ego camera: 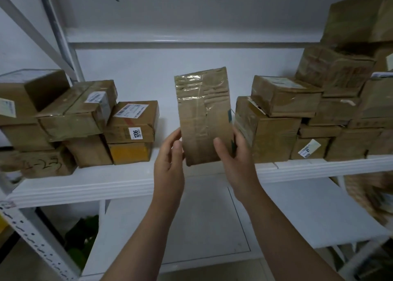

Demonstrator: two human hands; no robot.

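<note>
1. The taped cardboard parcel is held upright over the white shelf near its front edge, between the left box stack and the right box stack.
2. Left hand fingers grasp its lower left edge; right hand fingers clasp the lower right edge, thumb across the front.

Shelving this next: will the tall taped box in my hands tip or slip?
The tall taped box is narrow and upright, so it probably tips easily. Glossy tape across its front may feel slippery. Its dented cardboard likely gives under the left hand and right hand.
</note>
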